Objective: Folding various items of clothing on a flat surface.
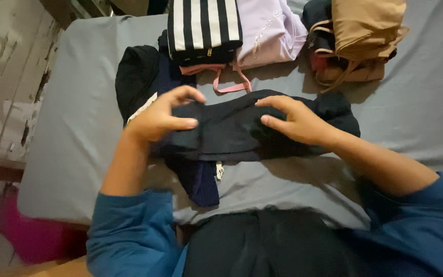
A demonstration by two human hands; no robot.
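**Between both hands, a soft dark garment**

On the grey bed [401,123], just below the striped bag [204,28], a dark garment [237,131] is lying half folded. It is looking light, limp and non-slippery, best pinched at its edges. The left hand [157,118] is pinching its left end in a narrow grip; the right hand [296,120] is pressing fingertips on its right part.
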